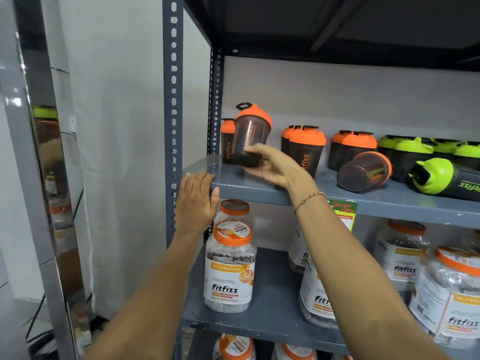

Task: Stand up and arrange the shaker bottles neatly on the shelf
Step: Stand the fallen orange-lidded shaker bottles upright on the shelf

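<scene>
My right hand (pixel 275 165) grips the base of a dark shaker bottle with an orange lid (pixel 250 133), held nearly upright just above the left end of the grey metal shelf (pixel 249 189). My left hand (pixel 197 201) rests flat on the shelf's front left corner, holding nothing. Behind the held bottle stands another orange-lidded shaker (pixel 227 141). More orange-lidded shakers (pixel 306 146) stand upright along the back. One orange-lidded shaker (pixel 363 171) lies on its side. A green-lidded shaker (pixel 441 178) also lies on its side at the right, in front of upright green-lidded ones (pixel 413 152).
The perforated grey upright post (pixel 172 100) stands at the shelf's left. Below, clear jars with orange lids (pixel 230 266) fill the lower shelf. A green and red price tag (pixel 342 211) hangs from the shelf edge. A shiny metal pillar (pixel 44 178) is at the far left.
</scene>
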`<control>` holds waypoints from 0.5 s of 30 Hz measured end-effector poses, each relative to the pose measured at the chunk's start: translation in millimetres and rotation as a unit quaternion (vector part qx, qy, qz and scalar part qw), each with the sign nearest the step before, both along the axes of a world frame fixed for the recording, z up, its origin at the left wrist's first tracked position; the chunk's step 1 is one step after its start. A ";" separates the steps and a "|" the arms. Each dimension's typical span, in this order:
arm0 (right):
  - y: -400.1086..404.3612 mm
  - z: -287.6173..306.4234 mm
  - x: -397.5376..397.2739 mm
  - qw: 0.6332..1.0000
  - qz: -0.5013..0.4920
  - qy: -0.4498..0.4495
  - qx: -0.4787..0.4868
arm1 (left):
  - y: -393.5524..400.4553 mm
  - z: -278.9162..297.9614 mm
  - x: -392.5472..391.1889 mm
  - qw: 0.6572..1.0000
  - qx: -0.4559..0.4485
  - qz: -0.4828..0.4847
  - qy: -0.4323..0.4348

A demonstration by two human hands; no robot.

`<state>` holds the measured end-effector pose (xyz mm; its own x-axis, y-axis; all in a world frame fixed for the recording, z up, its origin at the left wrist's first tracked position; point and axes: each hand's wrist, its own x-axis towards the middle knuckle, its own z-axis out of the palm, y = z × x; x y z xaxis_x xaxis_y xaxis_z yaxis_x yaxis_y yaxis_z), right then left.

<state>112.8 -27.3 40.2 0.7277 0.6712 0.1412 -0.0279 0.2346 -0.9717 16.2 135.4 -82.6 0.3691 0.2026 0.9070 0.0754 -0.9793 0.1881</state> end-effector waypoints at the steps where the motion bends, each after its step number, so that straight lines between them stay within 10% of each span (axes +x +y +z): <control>1: 4.1 -1.9 0.8 0.998 -0.022 -0.039 -0.037 | 0.5 0.0 0.3 1.000 0.002 0.001 -0.001; 15: 41.8 -9.6 23.5 0.914 -0.178 -0.252 -0.262 | 0.7 -0.3 2.3 1.000 0.008 0.010 -0.005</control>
<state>136.3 14.6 30.6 0.8445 0.4754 0.2464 0.4426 -0.3606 -0.8210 18.5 136.1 -82.9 0.3553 0.1948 0.9143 0.0939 -0.9805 0.1724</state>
